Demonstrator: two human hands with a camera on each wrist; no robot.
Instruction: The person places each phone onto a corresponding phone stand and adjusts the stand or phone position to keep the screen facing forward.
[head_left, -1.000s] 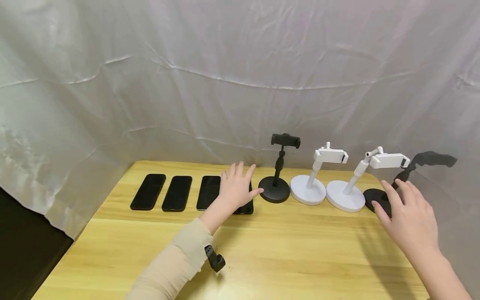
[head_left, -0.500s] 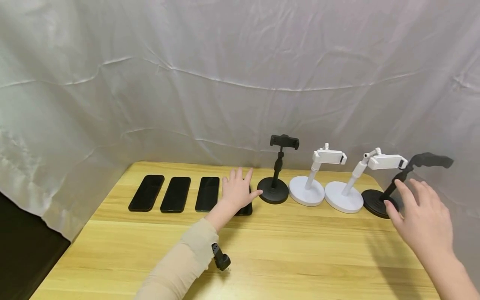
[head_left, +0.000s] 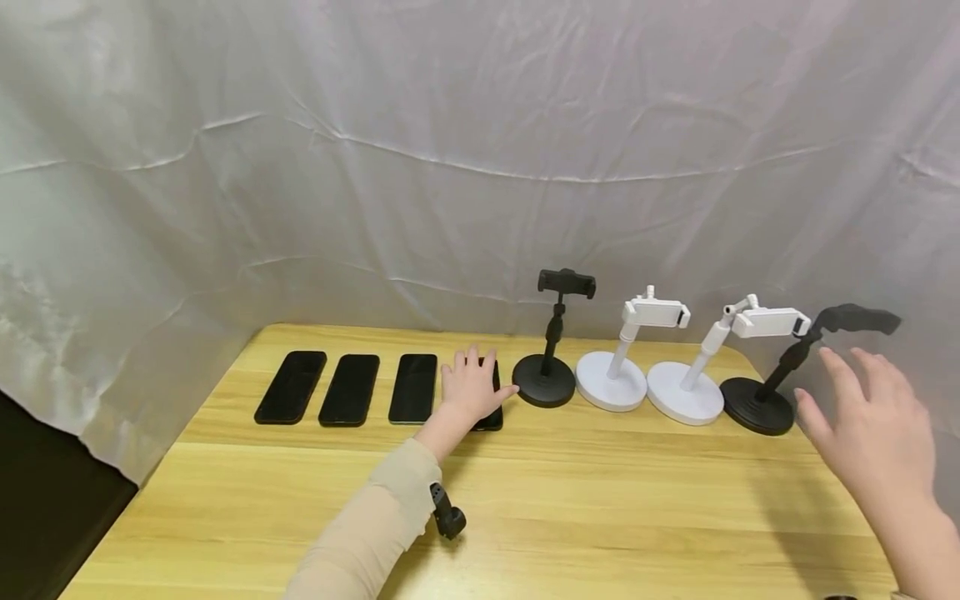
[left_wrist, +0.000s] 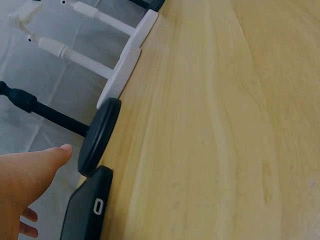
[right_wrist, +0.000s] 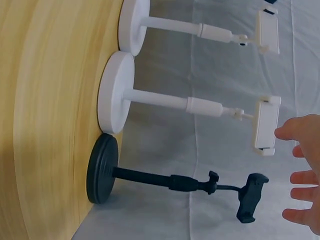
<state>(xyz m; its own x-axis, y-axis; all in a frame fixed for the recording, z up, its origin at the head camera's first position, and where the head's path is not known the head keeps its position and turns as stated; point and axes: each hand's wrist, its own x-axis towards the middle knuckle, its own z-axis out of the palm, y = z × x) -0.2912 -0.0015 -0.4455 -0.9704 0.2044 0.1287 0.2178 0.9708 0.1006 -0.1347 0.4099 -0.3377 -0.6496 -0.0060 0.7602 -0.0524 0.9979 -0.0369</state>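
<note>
My left hand (head_left: 467, 392) hovers over the rightmost black smartphone (head_left: 491, 419), its fingers spread and slightly bent, covering much of it. In the left wrist view a gap shows between the thumb (left_wrist: 59, 156) and that phone (left_wrist: 90, 205); whether the other fingertips touch it, I cannot tell. Just right of the phone stands a black phone stand (head_left: 543, 390). My right hand (head_left: 881, 429) is in the air beside the far-right black phone stand (head_left: 753, 410), fingers loosely spread, holding nothing. The right wrist view has its fingers near the clamp of a white phone stand (right_wrist: 266, 125).
Three more black smartphones, left (head_left: 291, 387), middle (head_left: 349, 390) and right (head_left: 413, 389), lie in a row on the wooden table (head_left: 600, 517). Two white phone stands (head_left: 611, 387) stand between the black ones. A grey cloth (head_left: 450, 208) hangs behind the table.
My right hand has moved right, away from the far-right black stand. My left hand has come slightly lower over the rightmost phone, its fingers a little more bent.
</note>
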